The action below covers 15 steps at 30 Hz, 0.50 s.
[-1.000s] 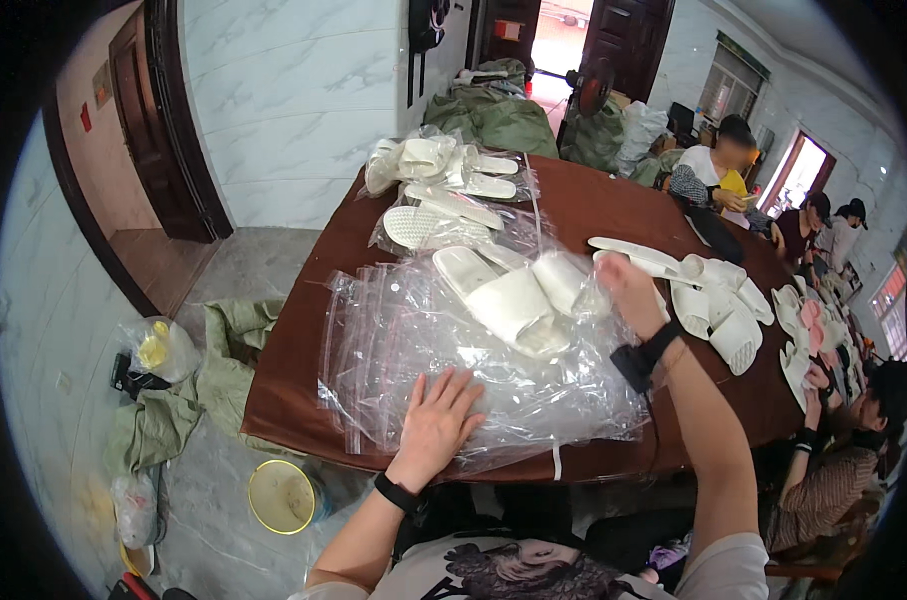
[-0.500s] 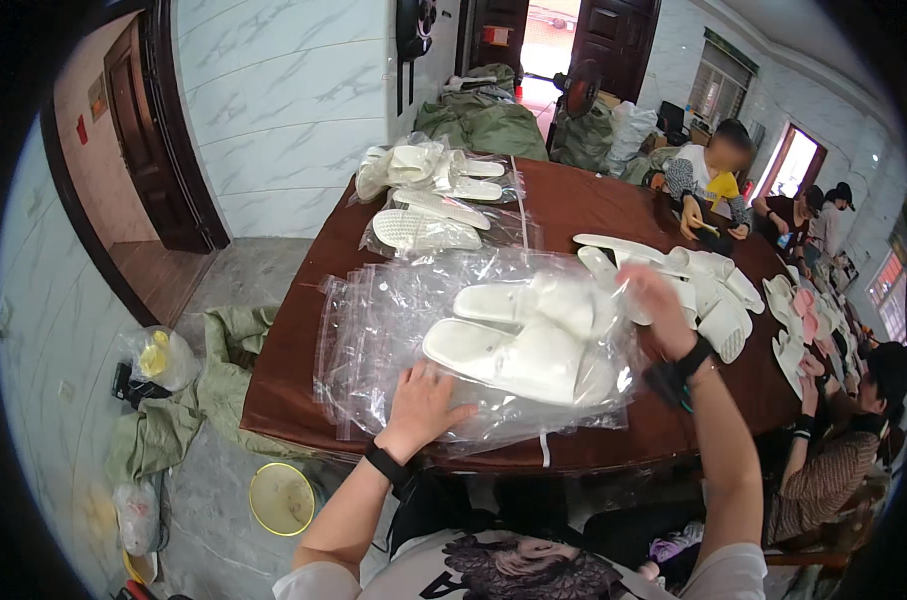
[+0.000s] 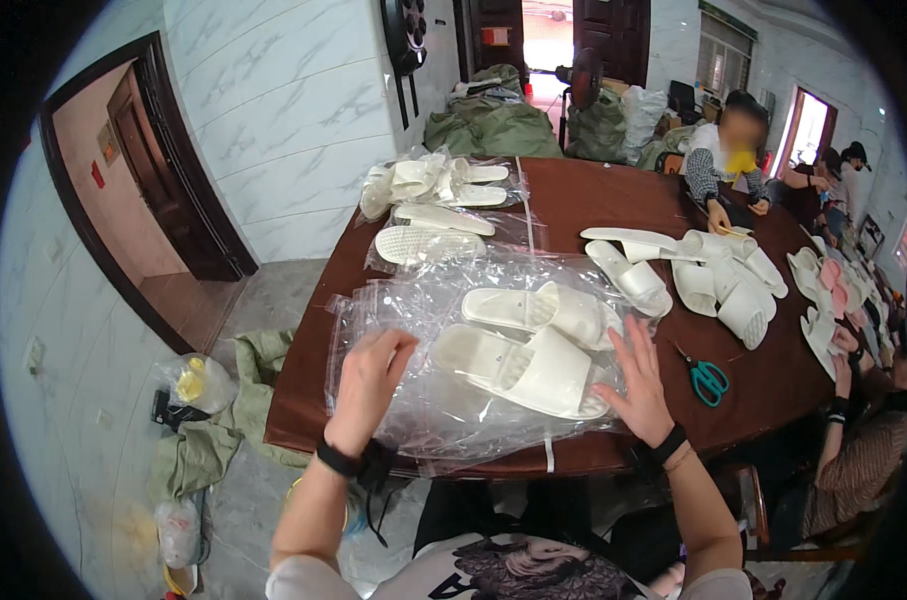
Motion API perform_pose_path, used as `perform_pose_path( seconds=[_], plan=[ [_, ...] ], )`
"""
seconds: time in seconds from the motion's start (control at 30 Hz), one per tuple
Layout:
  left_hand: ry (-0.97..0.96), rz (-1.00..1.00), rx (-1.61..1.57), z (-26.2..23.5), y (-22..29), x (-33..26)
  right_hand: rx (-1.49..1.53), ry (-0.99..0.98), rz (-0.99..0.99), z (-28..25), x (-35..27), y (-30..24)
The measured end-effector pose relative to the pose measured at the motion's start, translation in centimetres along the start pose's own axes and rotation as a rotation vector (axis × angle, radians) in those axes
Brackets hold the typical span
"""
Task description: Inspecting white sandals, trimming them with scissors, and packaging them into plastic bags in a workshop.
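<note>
A pair of white slide slippers (image 3: 544, 362) lies on a spread of clear plastic bags (image 3: 404, 400) in front of me. Film covers at least the left ends of the slippers; how far they sit inside a bag I cannot tell. My left hand (image 3: 371, 385) is raised over the left part of the bags, its fingers drawn together in a pinch; anything between them is too thin to make out. My right hand (image 3: 638, 385) has its fingers spread beside the right end of the pair, thumb close to the nearer slipper.
Bagged white slippers (image 3: 434, 215) lie at the far left of the brown table (image 3: 594, 192). Loose white slippers (image 3: 729, 280) and teal-handled scissors (image 3: 709, 380) are to the right. A person (image 3: 731, 165) works across the table, another (image 3: 844, 450) at the right.
My left hand has lifted off the bags and its fingers have closed. My right hand has come down and inward beside the slippers, uncovering the scissors. The view has shifted slightly.
</note>
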<state>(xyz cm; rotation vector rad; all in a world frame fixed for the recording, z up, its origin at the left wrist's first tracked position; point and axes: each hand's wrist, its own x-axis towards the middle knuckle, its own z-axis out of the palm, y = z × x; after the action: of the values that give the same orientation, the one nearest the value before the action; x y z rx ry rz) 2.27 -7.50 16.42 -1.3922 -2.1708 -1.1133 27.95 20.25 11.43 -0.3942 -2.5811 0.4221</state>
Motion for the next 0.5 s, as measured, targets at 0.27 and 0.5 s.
perform_pose_path(
  seconds=[0.27,0.5],
  plan=[
    [-0.553,-0.26,-0.104,8.1,-7.8,6.8,0.141,0.154,0.158,1.9,-0.3,1.9],
    [-0.559,-0.552,-0.126,13.6,-9.0,7.2,0.352,0.035,0.195,3.5,-1.0,3.7]
  ],
)
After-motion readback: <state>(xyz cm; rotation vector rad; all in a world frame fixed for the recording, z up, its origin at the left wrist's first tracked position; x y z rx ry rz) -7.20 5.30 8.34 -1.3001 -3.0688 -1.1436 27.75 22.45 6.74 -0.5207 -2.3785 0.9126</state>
